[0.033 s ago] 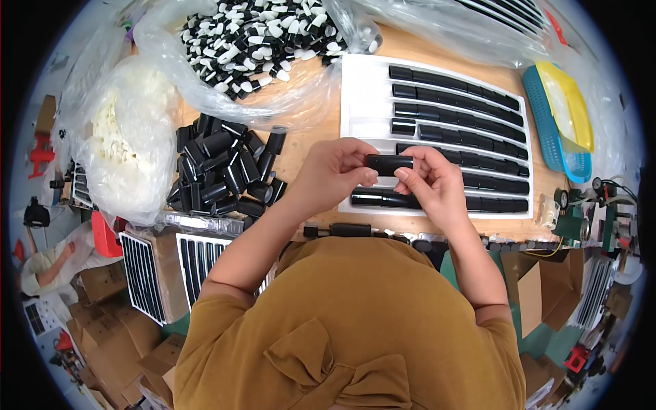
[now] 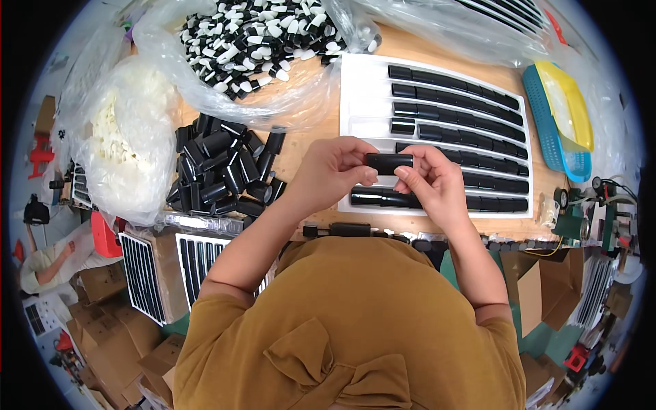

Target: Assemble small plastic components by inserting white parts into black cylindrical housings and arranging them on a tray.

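A short black cylindrical tube (image 2: pixel 389 163) lies level between my two hands, over the near part of a white tray (image 2: pixel 362 85). My left hand (image 2: pixel 333 171) pinches its left end between thumb and fingers. At the other end, my right hand (image 2: pixel 435 183) grips it with thumb and fingertips. Beneath and beyond them, the tray holds several rows of black tubes (image 2: pixel 471 132) laid end to end in grooves. Part of the nearest rows is hidden by my hands. Left of my left hand is a loose heap of similar black tubes (image 2: pixel 229 164).
Black-and-white small parts (image 2: pixel 256 44) are piled on clear plastic at the back. A plastic bag of cream-coloured pieces (image 2: pixel 126 143) sits at the far left. Blue and yellow baskets (image 2: pixel 547 123) stand right of the tray. Cardboard boxes (image 2: pixel 109 335) and another person's arm (image 2: pixel 53 266) are lower left.
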`<state>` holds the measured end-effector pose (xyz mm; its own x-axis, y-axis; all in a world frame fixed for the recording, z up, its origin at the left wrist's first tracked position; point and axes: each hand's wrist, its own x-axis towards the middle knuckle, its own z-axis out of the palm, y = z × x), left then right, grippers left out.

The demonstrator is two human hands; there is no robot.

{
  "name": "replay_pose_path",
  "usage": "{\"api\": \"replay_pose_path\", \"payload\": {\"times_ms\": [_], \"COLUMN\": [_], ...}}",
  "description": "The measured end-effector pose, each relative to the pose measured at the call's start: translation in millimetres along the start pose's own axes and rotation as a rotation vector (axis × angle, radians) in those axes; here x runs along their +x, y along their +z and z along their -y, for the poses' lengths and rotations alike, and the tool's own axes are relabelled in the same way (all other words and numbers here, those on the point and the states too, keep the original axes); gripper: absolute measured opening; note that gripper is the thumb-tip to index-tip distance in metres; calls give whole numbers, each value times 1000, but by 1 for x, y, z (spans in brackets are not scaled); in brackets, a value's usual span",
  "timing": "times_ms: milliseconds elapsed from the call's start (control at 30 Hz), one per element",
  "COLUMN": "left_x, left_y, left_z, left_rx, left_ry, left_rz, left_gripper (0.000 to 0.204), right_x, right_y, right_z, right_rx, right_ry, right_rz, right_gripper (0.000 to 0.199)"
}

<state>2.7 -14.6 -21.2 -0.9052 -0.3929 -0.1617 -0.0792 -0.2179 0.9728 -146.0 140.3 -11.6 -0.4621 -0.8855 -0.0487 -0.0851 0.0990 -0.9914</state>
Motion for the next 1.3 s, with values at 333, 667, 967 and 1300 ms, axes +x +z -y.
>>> {"api": "replay_pose_path", "payload": {"times_ms": [333,667,967,1300], "left_x": [17,0,37,94], "left_y": [2,38,13,-207], "left_z": [-7,-9,23,31], "left_rx": [-35,-333,111,1564], "left_ry": [136,-58,241,87], "left_rz": [-226,-170,-409,-753], "left_gripper": [53,79,37,19], "right_x": [-2,-19,-9,7], "right_y": [19,16,26,-28], "right_z": [1,19,8,-44], "right_rx": [387,12,-83,-182], "right_ry": [199,160,137,45], "right_rz": [139,446,279,-329], "right_gripper": [22,18,19,24]}}
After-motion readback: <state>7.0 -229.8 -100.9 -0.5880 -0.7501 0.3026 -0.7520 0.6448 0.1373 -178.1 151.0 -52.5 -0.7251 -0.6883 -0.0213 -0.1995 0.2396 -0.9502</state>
